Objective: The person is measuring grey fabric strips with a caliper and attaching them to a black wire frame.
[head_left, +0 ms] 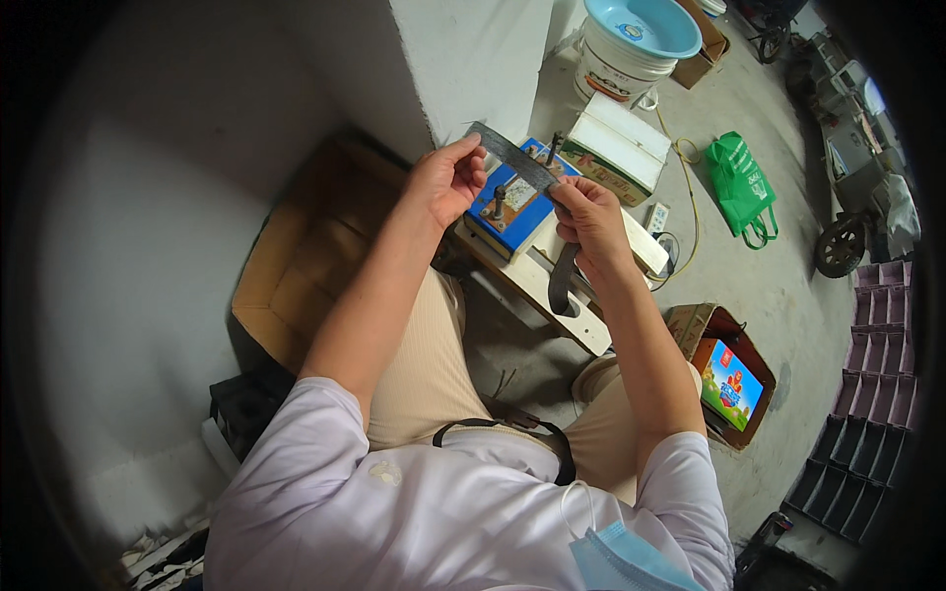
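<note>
A flat black strap (514, 156) is stretched between my two hands. My left hand (445, 183) pinches its far end between thumb and fingers. Further along, my right hand (597, 221) grips the strap, and the loose tail hangs below that hand in a curl. Just beyond and beneath the strap is a blue box-shaped device (509, 232) with two upright metal posts on top. It rests on a small white bench (581, 320) in front of my knees. The strap and my hands hide part of the device.
An open cardboard box (271, 286) stands left by the wall. Beyond the bench are a white carton (621, 138) and a bucket (616, 69) topped by a blue basin (650, 25). Rightward lie a power strip (657, 217), a yellow cable (698, 222), a green bag (739, 182) and a smaller open box (754, 360).
</note>
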A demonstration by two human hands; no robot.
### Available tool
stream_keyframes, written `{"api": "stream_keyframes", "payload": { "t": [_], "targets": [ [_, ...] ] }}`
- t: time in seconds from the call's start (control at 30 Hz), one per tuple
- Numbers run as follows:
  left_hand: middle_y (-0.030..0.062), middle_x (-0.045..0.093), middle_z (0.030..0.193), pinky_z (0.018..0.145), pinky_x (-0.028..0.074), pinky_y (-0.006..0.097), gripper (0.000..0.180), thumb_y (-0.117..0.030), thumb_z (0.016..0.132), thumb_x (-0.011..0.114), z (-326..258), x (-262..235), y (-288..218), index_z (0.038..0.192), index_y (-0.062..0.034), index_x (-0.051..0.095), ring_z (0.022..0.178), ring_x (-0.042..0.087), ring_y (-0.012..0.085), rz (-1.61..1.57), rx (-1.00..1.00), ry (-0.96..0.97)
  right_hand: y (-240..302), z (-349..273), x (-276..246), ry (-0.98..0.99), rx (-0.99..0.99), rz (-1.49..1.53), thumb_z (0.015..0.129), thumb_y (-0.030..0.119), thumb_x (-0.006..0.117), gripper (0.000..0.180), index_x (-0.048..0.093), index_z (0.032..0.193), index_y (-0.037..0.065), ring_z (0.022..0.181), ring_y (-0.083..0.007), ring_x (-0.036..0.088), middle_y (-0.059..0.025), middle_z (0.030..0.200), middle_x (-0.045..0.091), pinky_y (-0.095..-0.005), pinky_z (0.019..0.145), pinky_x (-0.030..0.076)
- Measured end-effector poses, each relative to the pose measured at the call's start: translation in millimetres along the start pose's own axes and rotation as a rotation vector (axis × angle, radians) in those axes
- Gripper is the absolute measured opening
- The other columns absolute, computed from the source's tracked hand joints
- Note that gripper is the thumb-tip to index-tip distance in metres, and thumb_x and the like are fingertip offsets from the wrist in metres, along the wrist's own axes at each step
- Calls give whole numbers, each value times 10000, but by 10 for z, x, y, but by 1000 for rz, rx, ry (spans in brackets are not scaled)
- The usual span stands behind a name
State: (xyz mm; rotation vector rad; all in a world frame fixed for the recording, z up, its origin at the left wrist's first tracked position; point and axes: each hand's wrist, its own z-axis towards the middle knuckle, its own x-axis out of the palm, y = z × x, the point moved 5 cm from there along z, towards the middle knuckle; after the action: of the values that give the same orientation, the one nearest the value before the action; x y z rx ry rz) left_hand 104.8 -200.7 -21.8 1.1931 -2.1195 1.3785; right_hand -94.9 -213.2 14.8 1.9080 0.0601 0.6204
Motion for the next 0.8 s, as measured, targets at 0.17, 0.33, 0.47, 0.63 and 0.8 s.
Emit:
{"api": "stream_keyframes", "payload": {
  "t": [0.17, 0.33, 0.47, 0.63, 0.8],
  "targets": [
    [6, 609, 789, 675, 458, 298, 164, -219, 807, 732, 89, -146, 112, 828, -117, 605, 759, 565, 112, 40, 0, -110, -76, 186, -41, -20, 14, -47, 838, 101, 624, 95, 557, 771, 95, 484, -17, 300, 70, 607, 428, -187, 439, 214],
    [27, 634, 966, 863, 422, 311, 160, -156, 860, 618, 44, -105, 130, 1011, -105, 624, 971, 557, 122, 66, 72, -112, 41, 239, 21, 28, 17, 44, 834, 97, 628, 107, 559, 752, 88, 487, -18, 303, 74, 601, 430, -191, 446, 225],
    [97, 603, 1157, 948, 404, 323, 397, -84, 825, 555, -5, -186, 114, 1219, -36, 561, 1103, 542, 184, 539, 229, -84, 284, 169, 85, 88, -70, 83, 846, 115, 629, 47, 595, 831, 86, 496, -5, 316, 58, 653, 495, -171, 441, 235],
    [173, 508, 1300, 1017, 373, 361, 577, -98, 762, 626, 69, -348, 236, 1306, 14, 470, 1220, 476, 302, 1212, 403, -39, 1068, -259, 74, 180, -376, 103, 886, 159, 554, 177, 584, 979, 12, 468, -10, 301, -6, 717, 520, -160, 417, 240],
    [225, 465, 1335, 1024, 377, 383, 663, -166, 783, 664, 199, -281, 312, 1360, 9, 390, 1246, 447, 338, 1635, 314, -52, 1656, -695, -281, 302, -644, 234, 921, 159, 532, 244, 558, 1112, 9, 513, -14, 320, -208, 1093, 602, -146, 410, 258]
  ]
}}
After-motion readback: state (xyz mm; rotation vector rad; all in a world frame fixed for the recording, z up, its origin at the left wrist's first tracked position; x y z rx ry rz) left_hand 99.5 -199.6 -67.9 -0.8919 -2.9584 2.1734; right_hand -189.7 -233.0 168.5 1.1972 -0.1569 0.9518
